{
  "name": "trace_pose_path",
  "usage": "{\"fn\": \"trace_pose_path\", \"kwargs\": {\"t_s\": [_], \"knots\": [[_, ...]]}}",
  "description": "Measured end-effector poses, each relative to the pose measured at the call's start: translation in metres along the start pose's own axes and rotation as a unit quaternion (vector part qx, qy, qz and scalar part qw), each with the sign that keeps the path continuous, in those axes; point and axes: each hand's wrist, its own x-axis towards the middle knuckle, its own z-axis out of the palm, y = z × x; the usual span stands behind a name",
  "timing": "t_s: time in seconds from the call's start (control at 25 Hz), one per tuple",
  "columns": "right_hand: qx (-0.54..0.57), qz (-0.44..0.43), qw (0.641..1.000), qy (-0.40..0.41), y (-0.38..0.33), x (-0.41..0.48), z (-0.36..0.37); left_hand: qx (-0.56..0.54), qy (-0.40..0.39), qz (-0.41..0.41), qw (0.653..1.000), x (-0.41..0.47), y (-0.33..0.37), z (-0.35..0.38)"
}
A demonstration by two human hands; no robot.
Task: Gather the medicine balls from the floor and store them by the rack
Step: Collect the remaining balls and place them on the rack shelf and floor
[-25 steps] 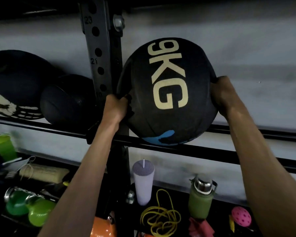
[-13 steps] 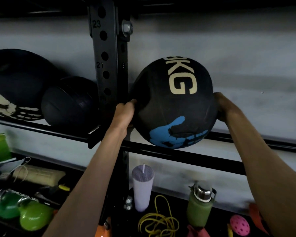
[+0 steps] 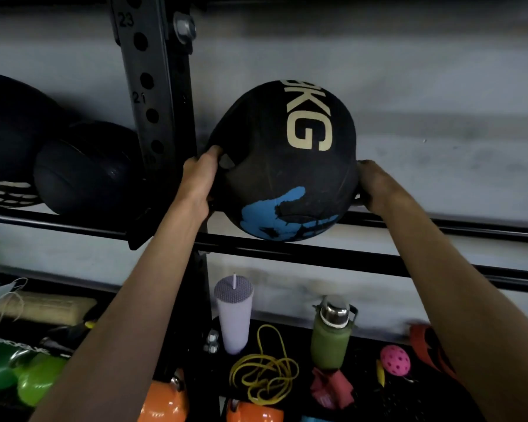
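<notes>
Ball on rails, upright just left, rail room right

Black medicine ball on rack rails

A gym: a numbered, hole-punched rack upright carries medicine balls on rails, with kettlebells, water bottles and a resistance band below.

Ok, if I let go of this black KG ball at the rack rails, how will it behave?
Probably heavy: the medicine ball bears a KG mark and takes the left hand and right hand. Round, over thin rails, it may roll.
</notes>
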Motion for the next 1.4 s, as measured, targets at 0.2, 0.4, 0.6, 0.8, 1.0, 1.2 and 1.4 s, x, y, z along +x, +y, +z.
{"fn": "trace_pose_path", "kwargs": {"t_s": [0.2, 0.4, 0.6, 0.8, 1.0, 1.2, 1.4], "knots": [[-0.078, -0.095, 0.991, 0.052, 0.006, -0.037, -0.03, 0.144, 0.078, 0.161, 0.973, -0.045, -0.005, 0.016], [-0.235, -0.166, 0.955, 0.076, 0.04, -0.107, -0.09, 0.32, 0.178, 0.317, 0.875, -0.134, -0.014, 0.049], [-0.329, -0.195, 0.917, 0.109, 0.082, -0.189, -0.16, 0.419, 0.093, 0.471, 0.771, -0.24, -0.047, 0.127], [-0.403, -0.118, 0.897, 0.139, 0.147, -0.277, -0.272, 0.437, -0.127, 0.436, 0.777, -0.349, -0.108, 0.243], [-0.473, -0.003, 0.866, 0.163, 0.227, -0.373, -0.397, 0.477, -0.319, 0.413, 0.707, -0.462, -0.185, 0.361], [-0.511, 0.147, 0.83, 0.168, 0.327, -0.479, -0.506, 0.509, -0.479, 0.422, 0.577, -0.587, -0.278, 0.463], [-0.477, 0.302, 0.812, 0.146, 0.419, -0.569, -0.606, 0.529, -0.59, 0.416, 0.447, -0.712, -0.382, 0.555]]}}
